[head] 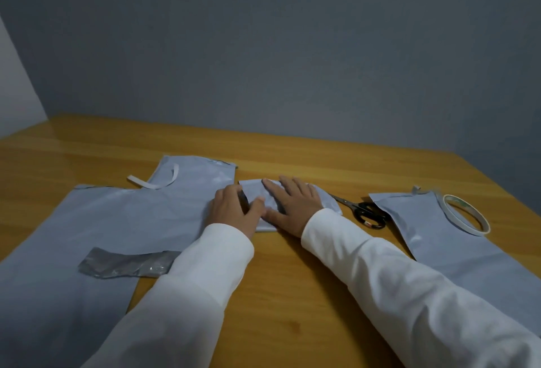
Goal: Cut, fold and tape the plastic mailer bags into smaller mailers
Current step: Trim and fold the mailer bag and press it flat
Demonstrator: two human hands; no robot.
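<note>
Both hands work the small folded mailer piece [265, 200] mid-surface, the right hand [292, 203] flat to press its crease, the left hand [234, 209] gripping its edge, with scissors [363, 212] and tape roll [467, 218] parked just right
</note>
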